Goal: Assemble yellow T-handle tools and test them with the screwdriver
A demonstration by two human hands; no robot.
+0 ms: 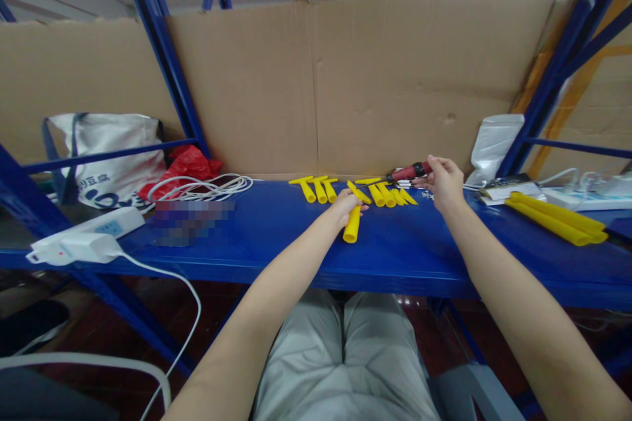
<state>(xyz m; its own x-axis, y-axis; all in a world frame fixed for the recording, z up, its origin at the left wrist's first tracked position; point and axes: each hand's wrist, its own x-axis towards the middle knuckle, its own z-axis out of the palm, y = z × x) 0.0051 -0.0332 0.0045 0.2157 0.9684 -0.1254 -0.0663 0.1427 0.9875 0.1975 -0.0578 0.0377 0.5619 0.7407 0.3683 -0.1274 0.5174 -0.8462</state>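
Observation:
My left hand (pixel 347 208) is wrapped round a yellow T-shaped tube piece (pixel 351 227), whose open round end points toward me just above the blue shelf. In my right hand (pixel 444 181), the fingers pinch the right end of a dark red and black hand tool (pixel 407 172). That tool lies nearly level, its black tip pointing left; its exact kind I cannot make out. Left of my left hand, several yellow T-shaped pieces (pixel 309 191) lie in a row. More yellow pieces (pixel 385 194) lie between my hands, partly beneath the tool.
Two long yellow tubes (pixel 555 218) lie at the right beside a small box (pixel 511 187) and a white pouch (pixel 494 145). At the left are a white power strip (pixel 89 233), coiled white cable (pixel 212 187), a red bag (pixel 185 168) and a cloth bag (pixel 106 151). Cardboard (pixel 395 79) stands behind.

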